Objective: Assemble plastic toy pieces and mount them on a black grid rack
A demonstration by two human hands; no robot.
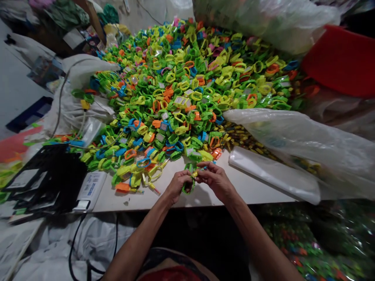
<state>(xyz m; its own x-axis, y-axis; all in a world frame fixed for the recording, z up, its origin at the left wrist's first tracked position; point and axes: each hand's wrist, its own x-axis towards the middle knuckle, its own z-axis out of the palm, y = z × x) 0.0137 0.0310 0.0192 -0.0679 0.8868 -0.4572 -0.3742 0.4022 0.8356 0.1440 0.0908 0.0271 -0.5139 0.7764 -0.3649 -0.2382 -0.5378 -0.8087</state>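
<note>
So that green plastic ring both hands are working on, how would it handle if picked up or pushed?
The green ring is probably light: the left hand and right hand hold it with fingertips alone. It keeps its loop shape, so likely fairly stiff. Pushed on the white table, it would probably slide, not roll.

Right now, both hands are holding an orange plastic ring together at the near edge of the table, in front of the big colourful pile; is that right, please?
Not quite: the ring is green, not orange. The head view shows the left hand and right hand holding it together at the near edge of the table, in front of the big colourful pile.
</note>
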